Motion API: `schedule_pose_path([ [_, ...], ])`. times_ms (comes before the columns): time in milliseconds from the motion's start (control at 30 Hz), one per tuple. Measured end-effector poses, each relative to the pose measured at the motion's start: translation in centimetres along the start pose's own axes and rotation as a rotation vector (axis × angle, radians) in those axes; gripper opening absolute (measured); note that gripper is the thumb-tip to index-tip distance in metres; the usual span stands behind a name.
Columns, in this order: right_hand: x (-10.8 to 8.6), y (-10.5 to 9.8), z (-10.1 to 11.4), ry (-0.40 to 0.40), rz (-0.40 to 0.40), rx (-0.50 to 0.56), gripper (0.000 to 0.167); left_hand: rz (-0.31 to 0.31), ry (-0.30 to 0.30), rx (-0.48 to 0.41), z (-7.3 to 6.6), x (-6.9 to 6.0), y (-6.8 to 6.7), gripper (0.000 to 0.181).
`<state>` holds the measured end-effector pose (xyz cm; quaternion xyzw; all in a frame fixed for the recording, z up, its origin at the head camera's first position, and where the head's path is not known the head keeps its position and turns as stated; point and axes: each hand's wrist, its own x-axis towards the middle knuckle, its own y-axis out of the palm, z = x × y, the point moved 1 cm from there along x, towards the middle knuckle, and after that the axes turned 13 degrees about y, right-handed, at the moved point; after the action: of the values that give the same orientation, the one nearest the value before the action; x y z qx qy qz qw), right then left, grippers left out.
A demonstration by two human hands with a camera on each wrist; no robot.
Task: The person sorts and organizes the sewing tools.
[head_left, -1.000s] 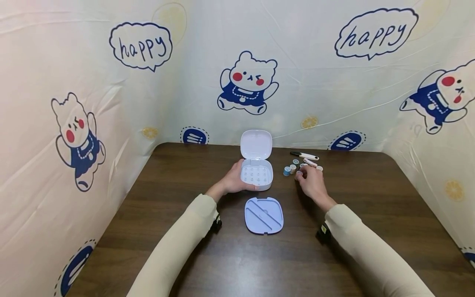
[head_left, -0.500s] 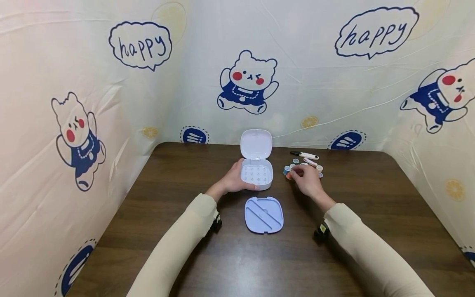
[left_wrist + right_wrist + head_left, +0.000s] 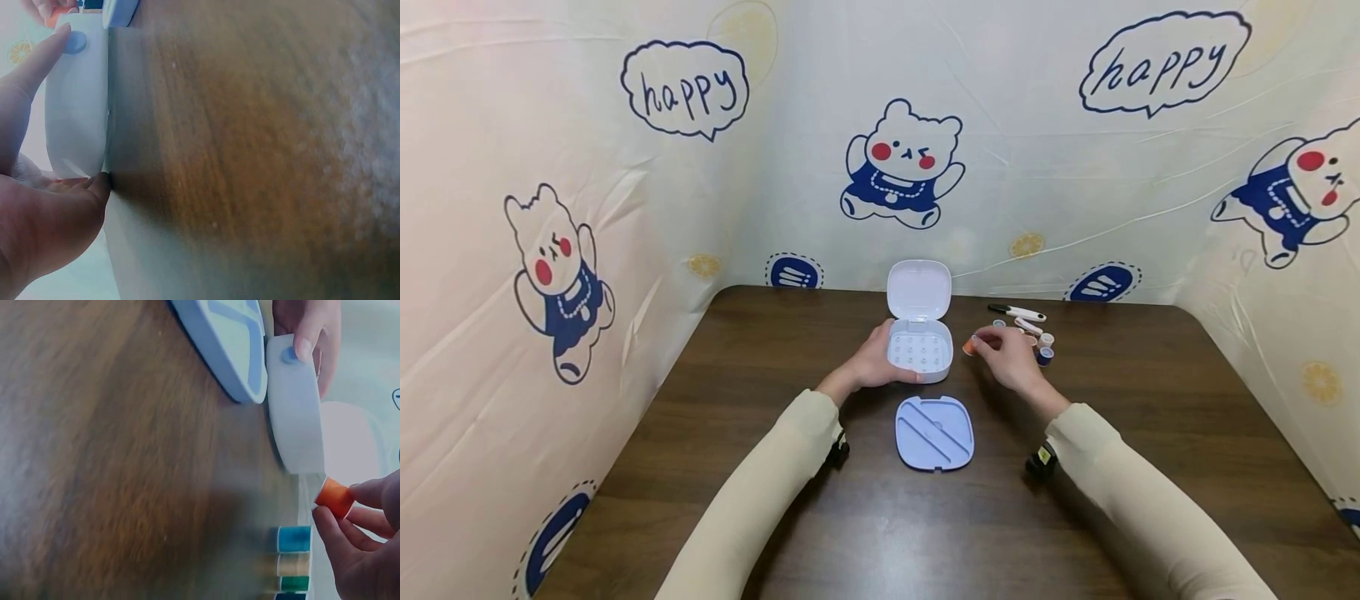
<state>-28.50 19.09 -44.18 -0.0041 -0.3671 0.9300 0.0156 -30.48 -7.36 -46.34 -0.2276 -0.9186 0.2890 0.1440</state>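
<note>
So here's where we're at: our right hand [image 3: 1011, 360] has the orange spool [image 3: 335, 498] pinched between thumb and fingertips, tilted and apparently up off the table [image 3: 880, 517], just beside the right side of the white box [image 3: 936, 377] but not inside it. Our left hand [image 3: 876, 358] is wrapped around the box's left side, thumb across the front by the blue button [image 3: 289, 356], so it's basically acting as a clamp. The box's lid [image 3: 919, 287] stands open, and we can see rows of little pegs [image 3: 911, 350] inside with no spool on any of them. We'd call this the pick-done, place-not-done step for the orange one. Next move, in our opinion: bring the spool over the rim, turn it upright, line its hole up with a peg and press down gently, while the left hand steadies the box. Main risk is probably clipping the rim or missing the peg. The teal spool [image 3: 294, 539], tan spool [image 3: 294, 565] and green spool [image 3: 294, 584] sit in a row nearby, likely waiting their turn.
</note>
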Motion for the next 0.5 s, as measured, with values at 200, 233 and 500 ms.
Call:
schedule_pose_path([
  [200,0.2,0.7,0.7,-0.004,0.016,0.027,0.024,-0.003,0.007,-0.007,0.0,0.0,0.0,0.118],
  [233,0.2,0.8,0.9,-0.001,0.019,0.034,0.024,-0.003,0.007,-0.008,0.0,0.1,0.0,0.117],
  [500,0.6,1.8,2.1,-0.013,0.028,0.078,0.025,0.002,0.016,-0.011,0.1,0.0,0.0,0.117],
])
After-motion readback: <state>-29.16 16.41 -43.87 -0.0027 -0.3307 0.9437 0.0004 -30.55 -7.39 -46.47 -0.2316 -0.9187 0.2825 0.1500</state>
